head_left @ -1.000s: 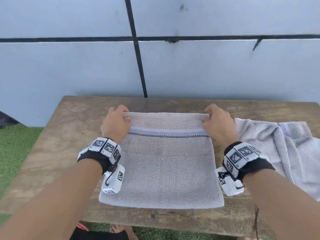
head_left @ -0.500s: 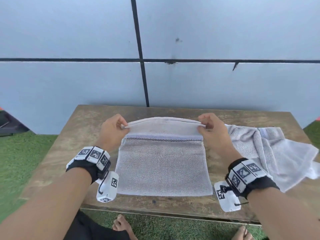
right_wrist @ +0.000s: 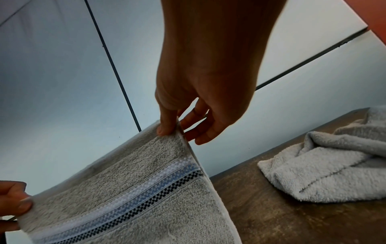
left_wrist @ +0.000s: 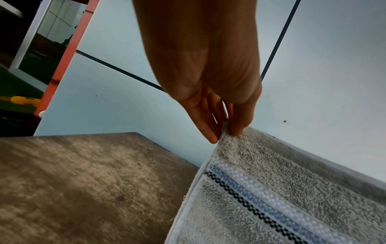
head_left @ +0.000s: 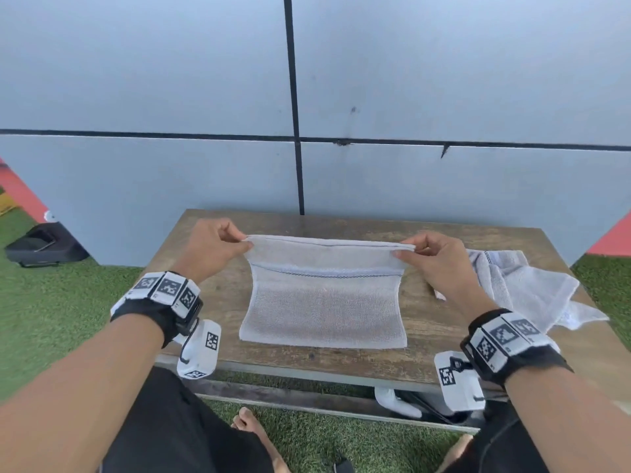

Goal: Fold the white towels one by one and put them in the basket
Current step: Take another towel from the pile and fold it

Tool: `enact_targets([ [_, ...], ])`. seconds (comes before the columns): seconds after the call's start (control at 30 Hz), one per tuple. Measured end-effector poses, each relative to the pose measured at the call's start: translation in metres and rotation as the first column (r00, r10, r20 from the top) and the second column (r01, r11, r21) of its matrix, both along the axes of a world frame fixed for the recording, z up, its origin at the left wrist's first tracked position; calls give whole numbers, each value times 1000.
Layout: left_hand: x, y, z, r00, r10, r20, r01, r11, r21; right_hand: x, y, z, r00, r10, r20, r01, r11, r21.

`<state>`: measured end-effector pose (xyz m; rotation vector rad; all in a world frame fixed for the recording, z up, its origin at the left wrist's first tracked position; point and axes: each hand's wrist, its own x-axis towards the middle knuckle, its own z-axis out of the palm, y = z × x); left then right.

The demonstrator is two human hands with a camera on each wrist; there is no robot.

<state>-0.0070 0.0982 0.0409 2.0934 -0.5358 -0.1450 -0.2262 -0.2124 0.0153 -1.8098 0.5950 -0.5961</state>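
A white towel (head_left: 324, 302) with a blue and black checked stripe is lifted by its far edge, while its near edge still lies on the wooden table (head_left: 426, 336). My left hand (head_left: 218, 245) pinches the far left corner (left_wrist: 224, 130) between thumb and fingers. My right hand (head_left: 433, 261) pinches the far right corner (right_wrist: 173, 130) the same way. The towel (right_wrist: 135, 189) is stretched taut between both hands. A second white towel (head_left: 526, 288) lies crumpled on the table to the right (right_wrist: 325, 170). No basket is in view.
A pale blue panelled wall (head_left: 444, 80) stands right behind the table. Green artificial grass (head_left: 51, 302) surrounds it, with a black case (head_left: 44, 245) on the ground at left. My bare feet (head_left: 249, 425) and a white object (head_left: 396, 402) are under the table's front edge.
Both hands have raised the towel's far edge off the table and pulled it taut. The camera has drawn back, so more of the wall and ground shows.
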Motion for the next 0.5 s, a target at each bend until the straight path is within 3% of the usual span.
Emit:
enact_targets([
  [0.23,-6,13,17,999,-32,28,31,999,36,-12,1,15,1000,2,-18,-4,998,-64],
  [0.37,-1,21,25,996,-70,50,62,986,152,-14,-7,21,998,-6,-61,1,996,-85],
  [0.5,-2,18,28,997,-60,49,54,992,112,-14,-8,26,996,-2,-84,-6,996,-94],
])
